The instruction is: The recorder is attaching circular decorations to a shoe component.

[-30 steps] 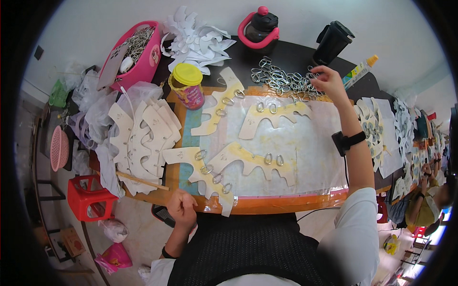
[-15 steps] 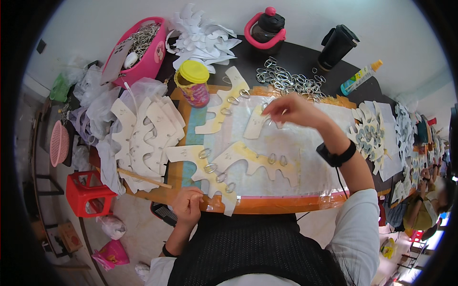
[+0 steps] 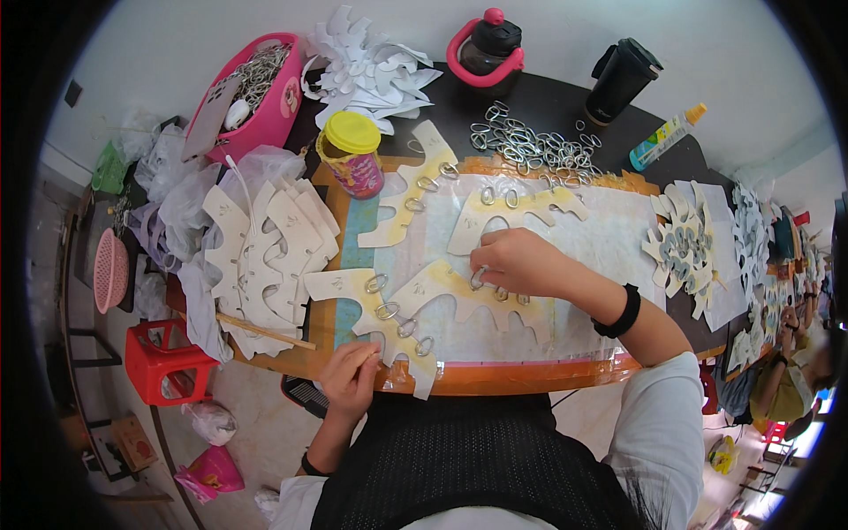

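My right hand (image 3: 519, 263) bends over a cream, scallop-edged cut piece (image 3: 439, 291), with an oval metal ring (image 3: 477, 279) pinched at its fingertips. Two more rings lie along that piece, partly under my hand. Just beyond, another such piece (image 3: 472, 218) carries rings on its yellowish edge. My left hand (image 3: 351, 380) is closed at the table's front edge; what its fingers hold, if anything, is hidden. Beside it lies a cream piece (image 3: 340, 284) with several rings in a row. Farther back on the left is one more ringed piece (image 3: 397, 222).
Loose rings (image 3: 539, 146) are heaped at the back. A yellow-lidded tub (image 3: 356, 172) stands near stacked cream pieces (image 3: 287, 221). Behind are a pink basket (image 3: 281, 110), white scraps (image 3: 371, 75), a jug (image 3: 488, 55), a black tumbler (image 3: 621, 84) and a spray bottle (image 3: 662, 144). Finished-looking ringed pieces (image 3: 658, 247) lie right.
My right hand has moved nearer and slightly left, from the far piece to the piece in front of it. The far piece now shows fully with its rings. My left hand has barely shifted.
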The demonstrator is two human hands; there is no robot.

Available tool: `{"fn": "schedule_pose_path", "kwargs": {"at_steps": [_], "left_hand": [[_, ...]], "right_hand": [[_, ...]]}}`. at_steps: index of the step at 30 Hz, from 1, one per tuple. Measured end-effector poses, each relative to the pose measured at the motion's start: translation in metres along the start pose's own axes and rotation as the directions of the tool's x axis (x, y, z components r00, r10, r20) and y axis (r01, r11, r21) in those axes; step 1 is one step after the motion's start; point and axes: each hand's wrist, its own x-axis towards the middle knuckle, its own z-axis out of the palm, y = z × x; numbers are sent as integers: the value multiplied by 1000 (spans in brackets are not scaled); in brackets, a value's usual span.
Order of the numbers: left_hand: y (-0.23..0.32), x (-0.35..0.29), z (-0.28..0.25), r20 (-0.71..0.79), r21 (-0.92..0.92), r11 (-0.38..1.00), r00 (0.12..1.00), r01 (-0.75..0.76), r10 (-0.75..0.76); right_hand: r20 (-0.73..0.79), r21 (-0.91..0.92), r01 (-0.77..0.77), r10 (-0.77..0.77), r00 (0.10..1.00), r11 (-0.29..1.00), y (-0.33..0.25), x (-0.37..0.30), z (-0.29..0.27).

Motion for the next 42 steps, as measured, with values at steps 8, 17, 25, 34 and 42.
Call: {"fn": "schedule_pose_path", "kwargs": {"at_steps": [8,17,25,34,42], "left_hand": [[-16,-15,-10,-42,-28,999,999,26,-27],[-5,-1,-3,-24,-51,997,998,63,-64],[-4,-4,-3,-5,-31,997,997,73,-73],[-17,-9,-10,-66,-50,998,997,-39,35],[-27,-15,-11,-84,-233,963,989,-135,119]], "right_hand": [[-283,215,-120,180,942,969,29,-4,-39],[-592,10,-657,534,604,754,186,-69,-88],[-538,260,-534,580,611,804,154,-58,-88],[-106,802,-169,415,904,572,25,36,-57],[-91,501,-117,186,978,857,14,91,-16]]}}
